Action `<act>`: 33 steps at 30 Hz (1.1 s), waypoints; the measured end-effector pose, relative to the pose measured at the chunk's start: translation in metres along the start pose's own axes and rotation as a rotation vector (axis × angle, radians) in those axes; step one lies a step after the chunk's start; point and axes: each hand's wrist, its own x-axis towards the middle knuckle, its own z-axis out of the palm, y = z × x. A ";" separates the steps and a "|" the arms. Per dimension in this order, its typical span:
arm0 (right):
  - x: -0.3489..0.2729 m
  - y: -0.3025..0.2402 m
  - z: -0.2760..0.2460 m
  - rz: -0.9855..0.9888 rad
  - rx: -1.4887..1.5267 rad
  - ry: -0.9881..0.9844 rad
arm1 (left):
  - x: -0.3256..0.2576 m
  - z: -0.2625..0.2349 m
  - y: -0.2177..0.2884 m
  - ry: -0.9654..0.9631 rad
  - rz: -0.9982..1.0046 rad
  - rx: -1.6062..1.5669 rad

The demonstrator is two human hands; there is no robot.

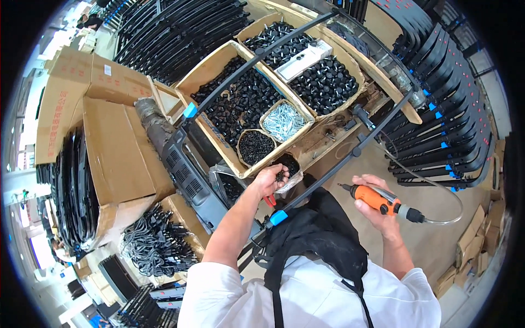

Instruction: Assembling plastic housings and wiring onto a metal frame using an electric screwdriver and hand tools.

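Observation:
My right hand (377,205) is wrapped round an orange and black air screwdriver (377,200), its bit pointing left and a clear hose leaving its rear end. My left hand (268,182) is at a small tub of black screws (289,163), fingers curled together with dark screws showing at the fingertips. How many it holds is hidden. Just below that hand are red-handled pliers (269,200). Ahead of it stands a carton (192,87) of black knob-like parts, which also holds a round tub of small black screws (256,147) and a box of silver screws (283,121).
A black frame with bars (333,168) crosses in front of me. Another carton (358,82) holds black round-headed feet and a white box (303,60). Bundled black cables (156,240) lie left; stacked black frames (445,109) stand right. The air hose (456,202) loops at right.

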 end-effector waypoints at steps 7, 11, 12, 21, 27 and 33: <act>0.037 -0.018 0.025 -0.084 0.117 -0.148 | -0.043 0.036 0.006 -0.119 0.276 -0.205; 0.066 -0.022 0.047 -0.226 0.309 -0.286 | -0.073 0.048 0.002 -0.042 0.419 -0.109; 0.067 -0.028 0.049 -0.166 0.301 -0.343 | -0.081 0.057 -0.003 0.045 0.450 -0.107; 0.121 -0.029 0.090 -0.219 0.105 -0.631 | -0.143 0.095 -0.037 0.229 0.608 -0.507; 0.132 -0.041 0.138 -0.249 0.156 -0.829 | -0.157 0.088 -0.053 0.197 0.809 -0.816; 0.131 -0.033 0.189 -0.266 0.114 -0.869 | -0.171 0.063 -0.046 0.058 0.903 -1.145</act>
